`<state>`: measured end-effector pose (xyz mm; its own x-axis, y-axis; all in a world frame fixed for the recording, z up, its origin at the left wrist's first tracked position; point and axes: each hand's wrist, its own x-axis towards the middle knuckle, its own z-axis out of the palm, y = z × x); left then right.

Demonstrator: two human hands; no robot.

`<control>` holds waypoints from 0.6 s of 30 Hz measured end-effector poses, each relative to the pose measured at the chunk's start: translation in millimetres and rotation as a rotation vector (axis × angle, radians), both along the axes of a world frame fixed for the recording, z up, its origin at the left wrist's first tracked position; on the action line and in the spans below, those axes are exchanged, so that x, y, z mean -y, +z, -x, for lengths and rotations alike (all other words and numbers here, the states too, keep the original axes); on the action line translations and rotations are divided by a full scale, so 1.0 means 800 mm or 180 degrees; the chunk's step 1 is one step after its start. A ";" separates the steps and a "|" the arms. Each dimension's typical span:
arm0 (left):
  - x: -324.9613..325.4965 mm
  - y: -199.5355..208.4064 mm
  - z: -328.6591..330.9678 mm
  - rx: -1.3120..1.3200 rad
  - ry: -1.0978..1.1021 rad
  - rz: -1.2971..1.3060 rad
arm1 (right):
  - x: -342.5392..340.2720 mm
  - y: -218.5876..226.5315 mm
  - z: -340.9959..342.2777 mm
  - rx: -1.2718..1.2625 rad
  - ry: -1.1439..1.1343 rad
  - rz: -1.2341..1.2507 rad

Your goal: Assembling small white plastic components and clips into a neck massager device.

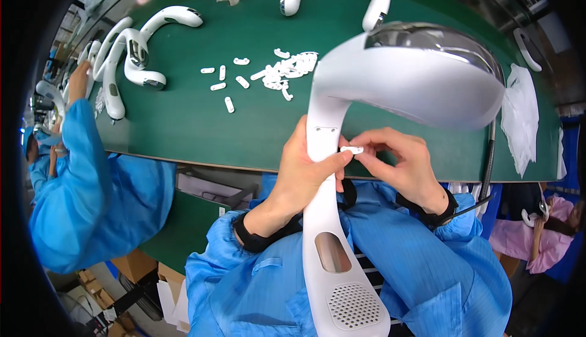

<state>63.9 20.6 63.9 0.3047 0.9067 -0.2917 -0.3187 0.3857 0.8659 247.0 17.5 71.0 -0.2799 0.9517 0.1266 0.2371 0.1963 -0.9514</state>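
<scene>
A broad green bench [256,129] curved across the room, edged with a pale strip. At the left, a lower green surface [195,230] stood near brown cardboard boxes [135,265], with grey floor [143,308] showing beside them.

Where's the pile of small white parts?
In the head view, the pile sits upper middle on the green table, just left of the held white device.

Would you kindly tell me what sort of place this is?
Probably an assembly workshop: small white parts lie piled on a green workbench, and a co-worker in blue is beside it.
</scene>
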 end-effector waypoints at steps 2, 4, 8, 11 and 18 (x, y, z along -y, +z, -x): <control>0.001 -0.003 0.001 0.0012 -0.0077 0.0032 | -0.001 0.000 -0.004 0.0337 0.0092 -0.0414; 0.001 0.000 0.003 0.0006 -0.0070 0.0024 | -0.003 0.000 -0.001 0.0876 0.0115 -0.1086; -0.002 0.000 0.005 0.0027 -0.0308 0.0144 | -0.005 -0.007 -0.004 0.0912 -0.0013 -0.1221; 0.000 -0.005 0.005 -0.0032 -0.0325 0.0054 | -0.005 -0.006 -0.003 0.0978 -0.0044 -0.1130; 0.004 -0.003 -0.007 -0.0136 -0.0286 -0.0117 | 0.010 0.003 0.035 -0.0110 -0.0545 -0.0029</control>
<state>69.1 17.5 61.6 0.3731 0.8867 -0.2731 -0.2468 0.3786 0.8920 218.8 9.5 73.0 -0.1090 0.9838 0.1421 0.2349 0.1644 -0.9580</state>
